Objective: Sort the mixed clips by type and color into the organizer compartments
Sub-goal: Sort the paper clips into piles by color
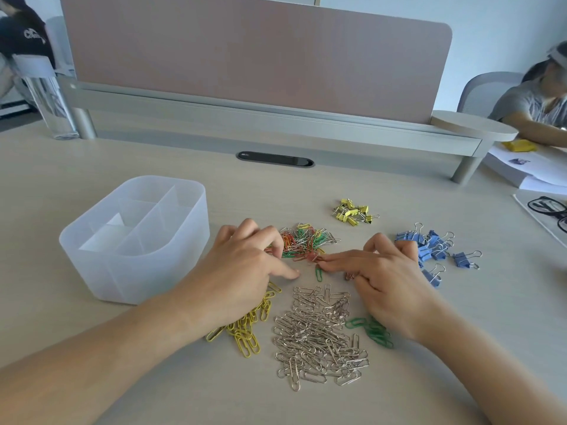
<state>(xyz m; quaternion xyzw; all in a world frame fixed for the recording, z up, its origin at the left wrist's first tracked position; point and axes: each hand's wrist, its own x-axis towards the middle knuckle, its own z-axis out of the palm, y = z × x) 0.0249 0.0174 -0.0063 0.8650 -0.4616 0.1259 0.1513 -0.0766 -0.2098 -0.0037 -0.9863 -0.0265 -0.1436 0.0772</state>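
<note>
Silver clips point(319, 335) heaped, organizer point(122, 277) standing left

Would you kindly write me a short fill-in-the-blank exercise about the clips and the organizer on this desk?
1. The biggest sorted pile, between the forearms, is ____ in colour.
2. The organizer stands to the ____ of the mixed pile.
3. The binder clips beside the right hand are ____.
4. The paper clips partly under the left hand are ____.
Missing words: silver; left; blue; yellow.
</note>
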